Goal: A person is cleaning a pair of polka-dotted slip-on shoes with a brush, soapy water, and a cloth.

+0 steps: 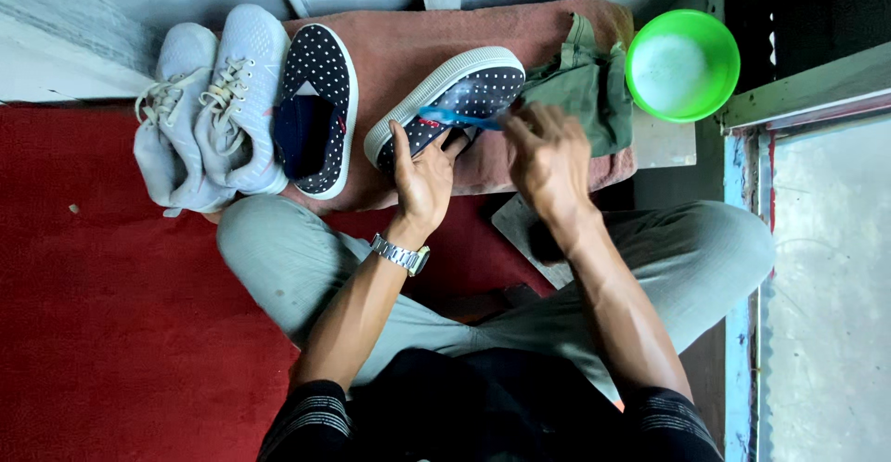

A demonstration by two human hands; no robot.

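Red carpet under my crossed legs, brownish towel ahead, polka-dot slip-on shoe tilted on it, my left hand clamped on its heel end, my right hand closed around a blue toothbrush lying across the shoe, green bowl to the right

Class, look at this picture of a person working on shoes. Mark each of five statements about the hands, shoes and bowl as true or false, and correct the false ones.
1. The left hand grips a dotted slip-on shoe. True.
2. The right hand holds a blue brush against that shoe. True.
3. The green bowl stands on the red carpet. False: it stands beyond the person's right knee, off the carpet.
4. The pair of grey lace-up sneakers lies beside the second dotted shoe. True.
5. The wristwatch is on the right wrist. False: on the left.
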